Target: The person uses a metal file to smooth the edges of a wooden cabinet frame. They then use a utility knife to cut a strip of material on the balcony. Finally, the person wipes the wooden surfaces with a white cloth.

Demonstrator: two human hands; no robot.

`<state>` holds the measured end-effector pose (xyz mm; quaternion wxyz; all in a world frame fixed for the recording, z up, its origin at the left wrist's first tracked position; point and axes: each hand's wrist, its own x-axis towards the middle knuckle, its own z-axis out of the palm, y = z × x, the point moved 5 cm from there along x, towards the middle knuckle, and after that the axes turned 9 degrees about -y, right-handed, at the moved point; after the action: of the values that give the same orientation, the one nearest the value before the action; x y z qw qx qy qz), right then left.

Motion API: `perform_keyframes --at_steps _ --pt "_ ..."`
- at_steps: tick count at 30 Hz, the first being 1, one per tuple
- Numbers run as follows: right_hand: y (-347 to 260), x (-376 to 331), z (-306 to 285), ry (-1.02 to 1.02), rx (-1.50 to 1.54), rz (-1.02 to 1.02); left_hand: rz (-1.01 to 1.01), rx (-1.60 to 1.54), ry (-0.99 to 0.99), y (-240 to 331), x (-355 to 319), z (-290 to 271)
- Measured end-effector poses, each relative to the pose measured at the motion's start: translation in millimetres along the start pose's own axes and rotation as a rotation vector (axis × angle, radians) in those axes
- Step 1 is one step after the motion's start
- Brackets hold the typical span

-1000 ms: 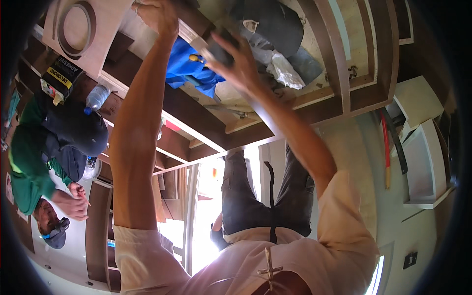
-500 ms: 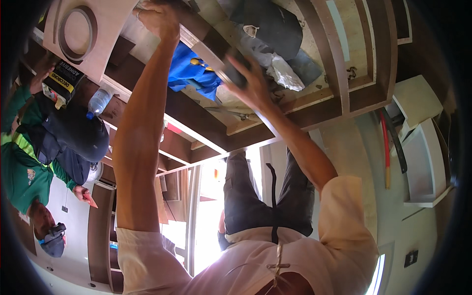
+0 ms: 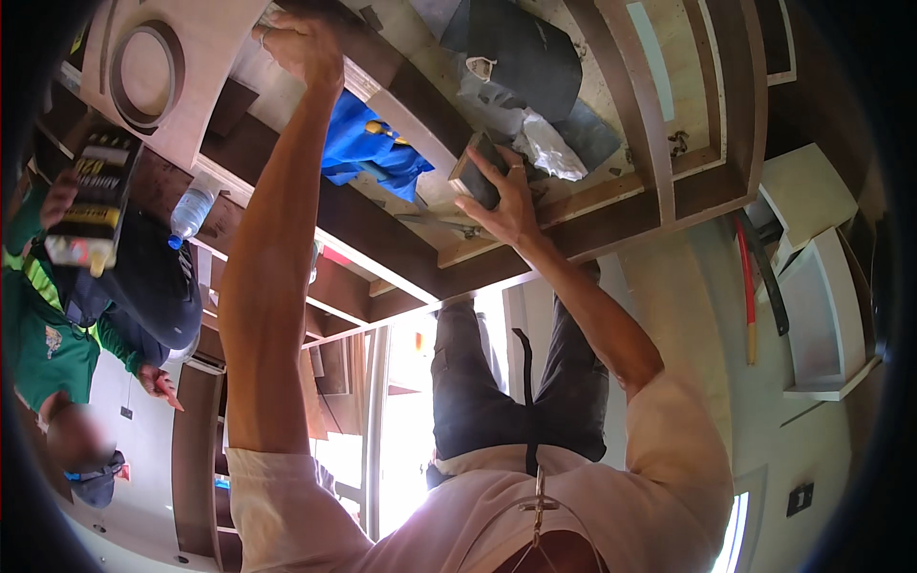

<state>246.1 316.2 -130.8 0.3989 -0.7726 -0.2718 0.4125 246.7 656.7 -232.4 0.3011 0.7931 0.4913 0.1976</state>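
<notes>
My left hand is closed round the far end of a dark brown board with a pale edge. In my right hand is a sanding block, dark grey on its face with a tan wooden side. Fingers and thumb grip it from both sides, at the near end of the board. Whether the block touches the board I cannot tell. A blue cloth lies beside the board, between my hands. Just in front of my right hand, a metal tool lies partly hidden inside the brown wooden frame.
Dark sheets and crumpled white plastic lie inside the frame. A co-worker in green at the left holds a black and yellow tin. Nearby are a water bottle and a roll of edging strip.
My right hand has moved the sanding block toward me and to the right, off the board's edge. My left hand stays put. The co-worker has lifted the tin.
</notes>
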Motion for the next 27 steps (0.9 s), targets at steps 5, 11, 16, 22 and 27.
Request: perform_keyframes --at_steps 5,11,16,22,27 --pt "-29 83 23 0.145 -0.061 -0.161 0.132 0.206 0.112 -7 8 -1" --pt "16 -49 2 0.109 -0.064 0.032 0.083 0.071 0.083 10 7 -5" --pt "-10 2 15 0.127 -0.159 -0.031 -0.154 0.067 -0.061 13 2 -5" --pt "-19 7 18 0.238 -0.202 -0.011 0.192 0.151 0.071 29 11 -12" --pt "-9 -27 12 0.299 -0.200 -0.063 -0.205 0.086 -0.146 19 9 -7"
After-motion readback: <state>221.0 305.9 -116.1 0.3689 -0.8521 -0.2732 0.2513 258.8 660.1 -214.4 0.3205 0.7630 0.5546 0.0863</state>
